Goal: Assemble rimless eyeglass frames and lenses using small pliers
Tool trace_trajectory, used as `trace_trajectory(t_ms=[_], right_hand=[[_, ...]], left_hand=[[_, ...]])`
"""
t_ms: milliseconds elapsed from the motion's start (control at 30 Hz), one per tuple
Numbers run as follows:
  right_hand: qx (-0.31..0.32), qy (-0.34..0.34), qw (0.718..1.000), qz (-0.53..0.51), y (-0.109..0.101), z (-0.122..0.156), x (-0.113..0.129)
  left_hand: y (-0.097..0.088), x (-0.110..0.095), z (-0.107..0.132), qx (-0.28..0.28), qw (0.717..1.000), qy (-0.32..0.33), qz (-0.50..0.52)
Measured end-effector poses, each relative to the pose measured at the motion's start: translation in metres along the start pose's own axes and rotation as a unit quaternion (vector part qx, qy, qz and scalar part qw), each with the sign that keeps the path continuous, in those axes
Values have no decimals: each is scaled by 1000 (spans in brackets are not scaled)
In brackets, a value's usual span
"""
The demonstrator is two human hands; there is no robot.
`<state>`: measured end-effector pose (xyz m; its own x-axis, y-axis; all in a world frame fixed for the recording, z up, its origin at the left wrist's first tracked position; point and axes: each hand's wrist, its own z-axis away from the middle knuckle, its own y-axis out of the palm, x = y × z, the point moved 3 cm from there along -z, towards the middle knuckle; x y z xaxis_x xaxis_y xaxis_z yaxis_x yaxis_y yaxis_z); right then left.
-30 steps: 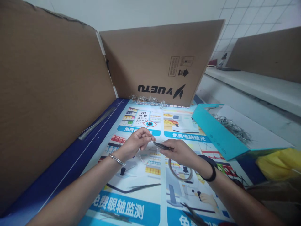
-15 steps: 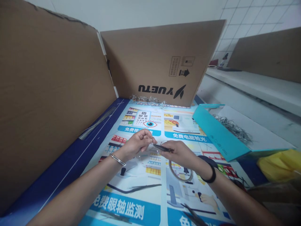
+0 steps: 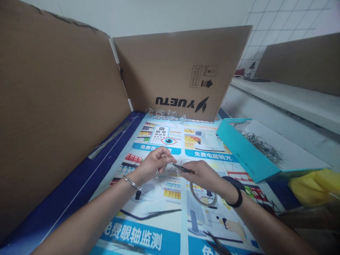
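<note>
My left hand (image 3: 155,163) is pinched shut on a thin clear lens-like piece (image 3: 164,177) that hangs just below its fingers. My right hand (image 3: 203,173) grips dark tweezers (image 3: 182,168), whose tips point left and meet the left fingertips. Both hands hover over a printed eye-care poster (image 3: 159,233) that covers the table. A silver bangle sits on the left wrist and a black band on the right wrist. Under the right wrist a ring of tape (image 3: 203,194) lies on the poster.
Cardboard panels stand at the left (image 3: 53,106) and at the back (image 3: 180,71). A teal box lid (image 3: 247,152) with metal scraps (image 3: 261,145) sits to the right, beside a yellow bag (image 3: 316,184). Small clear parts (image 3: 167,113) line the back panel's foot. Another pair of tweezers (image 3: 217,242) lies near the front edge.
Both hands have dropped slightly and stay together. The tweezers' tips remain at the left fingertips.
</note>
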<state>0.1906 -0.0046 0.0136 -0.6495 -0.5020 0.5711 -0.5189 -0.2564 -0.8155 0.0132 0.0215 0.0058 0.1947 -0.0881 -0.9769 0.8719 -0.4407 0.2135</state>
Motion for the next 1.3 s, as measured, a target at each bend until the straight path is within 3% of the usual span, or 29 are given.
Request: trace_trajectory(t_ms=[200,400,833,1033,1300], right_hand=[[2,-13,1000,27,-1,0,1],[-9,-5,997,76,-2,1,1],[-36,35,995,89,-14,1,2],[-41,15,992,116,-11,3,5],[-41,26,992,113,-9,2,4]], left_hand=[[0,-1,1,-8,999,11,-36],[1,-7,3,-20,990,31,-136],[-3,-10,8,-149,937,140,-284],[0,-10,9,-124,930,191,-289],[1,-7,8,-105,940,167,-279]])
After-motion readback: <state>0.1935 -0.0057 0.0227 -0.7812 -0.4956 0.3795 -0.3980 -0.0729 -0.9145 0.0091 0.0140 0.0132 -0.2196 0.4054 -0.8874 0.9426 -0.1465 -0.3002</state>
